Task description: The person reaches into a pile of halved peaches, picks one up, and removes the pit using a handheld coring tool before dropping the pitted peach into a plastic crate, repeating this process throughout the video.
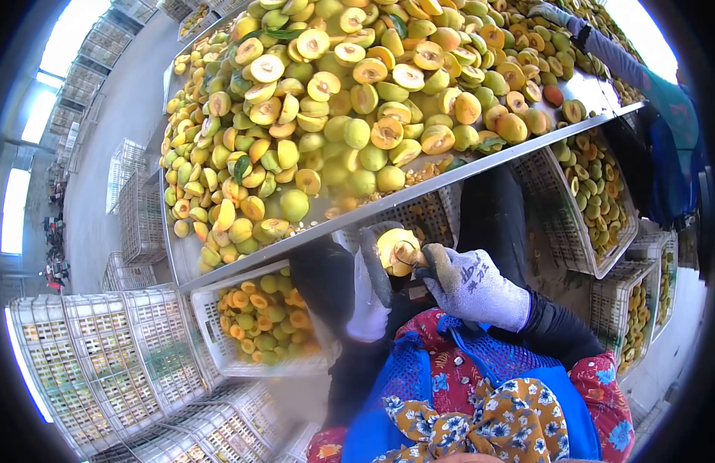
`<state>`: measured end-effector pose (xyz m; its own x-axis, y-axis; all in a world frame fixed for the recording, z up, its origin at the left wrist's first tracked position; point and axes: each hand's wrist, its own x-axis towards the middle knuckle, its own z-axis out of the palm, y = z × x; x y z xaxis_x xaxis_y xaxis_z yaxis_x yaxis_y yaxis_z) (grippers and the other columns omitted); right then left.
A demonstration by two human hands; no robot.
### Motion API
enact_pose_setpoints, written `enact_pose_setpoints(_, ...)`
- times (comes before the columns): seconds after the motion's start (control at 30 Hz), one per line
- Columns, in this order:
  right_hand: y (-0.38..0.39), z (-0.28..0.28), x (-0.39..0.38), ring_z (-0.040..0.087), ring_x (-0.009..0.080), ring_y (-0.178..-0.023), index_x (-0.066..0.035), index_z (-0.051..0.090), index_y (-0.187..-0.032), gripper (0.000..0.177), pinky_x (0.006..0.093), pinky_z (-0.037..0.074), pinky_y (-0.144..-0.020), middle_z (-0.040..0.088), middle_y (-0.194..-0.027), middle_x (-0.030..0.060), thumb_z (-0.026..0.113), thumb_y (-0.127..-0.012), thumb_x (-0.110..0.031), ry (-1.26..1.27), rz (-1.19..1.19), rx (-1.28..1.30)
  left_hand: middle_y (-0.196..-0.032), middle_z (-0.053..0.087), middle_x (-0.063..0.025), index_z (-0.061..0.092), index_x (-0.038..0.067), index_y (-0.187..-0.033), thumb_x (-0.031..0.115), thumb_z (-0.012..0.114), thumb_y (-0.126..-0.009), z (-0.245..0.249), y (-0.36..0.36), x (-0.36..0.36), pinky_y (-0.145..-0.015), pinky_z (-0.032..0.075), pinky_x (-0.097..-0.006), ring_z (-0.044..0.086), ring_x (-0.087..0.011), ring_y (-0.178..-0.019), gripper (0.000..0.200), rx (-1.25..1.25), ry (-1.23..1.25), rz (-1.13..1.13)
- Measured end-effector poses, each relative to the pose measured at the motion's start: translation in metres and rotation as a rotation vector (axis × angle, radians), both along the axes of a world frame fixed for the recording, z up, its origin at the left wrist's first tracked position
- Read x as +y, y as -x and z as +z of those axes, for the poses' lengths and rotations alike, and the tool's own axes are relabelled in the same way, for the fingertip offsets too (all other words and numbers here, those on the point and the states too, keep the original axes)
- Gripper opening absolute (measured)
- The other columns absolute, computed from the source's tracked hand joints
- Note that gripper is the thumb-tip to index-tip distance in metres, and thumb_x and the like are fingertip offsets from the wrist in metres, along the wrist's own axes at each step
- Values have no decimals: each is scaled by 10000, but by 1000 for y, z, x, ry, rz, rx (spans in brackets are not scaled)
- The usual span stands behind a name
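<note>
My left hand (375, 270), in a grey-and-white work glove, is closed around a halved yellow peach (396, 251), its cut face turned up. My right hand (475, 284), in a white knit glove with grey fingertips and dark writing on the back, is closed at the peach's right side. Its fingertips pinch a small tool, mostly hidden, against the brown middle of the fruit. Both hands are over my lap, just below the metal table edge (419, 193). Beyond that edge lies a large heap of peaches (350, 108), many cut in half with brown centres showing.
A white crate (207, 320) of peach halves stands at my left, another crate (597, 266) at my right. Stacked crates (103, 347) fill the lower left. Across the table, at the upper right, a co-worker's gloved hand (554, 13) reaches into the heap.
</note>
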<state>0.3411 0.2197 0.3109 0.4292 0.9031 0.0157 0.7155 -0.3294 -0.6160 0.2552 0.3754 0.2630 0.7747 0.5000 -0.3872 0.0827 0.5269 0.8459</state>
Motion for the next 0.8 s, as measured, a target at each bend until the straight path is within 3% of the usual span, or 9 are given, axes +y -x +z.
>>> enact_pose_setpoints(0.17,-3,-7,-3,640,346,-579,27,464,-1058,342,443,489,-482,619,-716,185,607,-931,-257,104,17,110,-882,693,-106,633,-7,-1034,503,303,-1055,1,-10,-11,-749,551,-285,675,-179,-782,608,91,-317,49)
enact_pose_setpoints(0.33,1,-17,-7,635,361,-603,32,471,-1012,302,440,496,-538,620,-727,197,555,-966,-254,46,-22,371,-812,690,-118,661,-32,-902,328,368,-1067,-5,-17,-17,-725,526,-311,656,-196,-737,493,100,-385,122)
enact_pose_setpoints(0.43,-8,-25,-8,628,387,-630,27,480,-984,299,444,485,-567,622,-746,206,521,-988,-269,-76,-59,686,-798,688,-139,667,-28,-904,280,386,-1055,-11,-20,-19,-707,522,-332,661,-226,-724,443,100,-514,121)
enact_pose_setpoints(0.47,-17,-9,-8,632,424,-738,30,502,-991,311,466,486,-632,622,-790,238,505,-998,-281,141,-165,1243,-792,687,-147,670,-25,-908,268,392,-1050,-12,-20,-19,-702,521,-341,665,-239,-720,428,98,-562,111)
enact_pose_setpoints(0.53,-18,-16,-9,643,389,-712,20,522,-1006,315,455,493,-637,620,-785,231,496,-1005,-294,26,-86,969,-794,690,-162,675,-16,-902,255,405,-1039,-1,-20,-13,-691,519,-367,673,-277,-731,406,193,-935,1)
enact_pose_setpoints(0.63,-3,-27,-14,640,320,-697,8,536,-1016,326,408,506,-661,621,-777,199,476,-1015,-312,162,-63,474,-803,699,-171,682,-7,-893,245,409,-1031,2,-23,-15,-688,516,-397,680,-318,-743,396,337,-995,-93)
enact_pose_setpoints(0.73,-16,-26,-14,633,337,-666,7,533,-1023,328,415,510,-655,619,-760,197,474,-1013,-316,126,-136,936,-808,705,-164,686,0,-906,250,411,-1027,-7,-25,-26,-683,515,-413,681,-333,-727,391,402,-1044,-68)
enact_pose_setpoints(0.77,-23,-10,-13,641,417,-737,23,529,-1037,357,466,509,-694,627,-786,239,491,-1001,-329,255,-209,1281,-805,704,-162,686,2,-915,253,415,-1025,-5,-25,-30,-679,515,-414,680,-334,-721,386,393,-956,-48)
enact_pose_setpoints(0.8,-24,-16,-14,619,362,-676,17,533,-1042,338,447,502,-654,615,-750,201,486,-1009,-316,184,-172,1154,-801,703,-159,687,5,-923,257,420,-1024,-4,-27,-31,-675,515,-414,680,-334,-716,381,378,-869,-26)
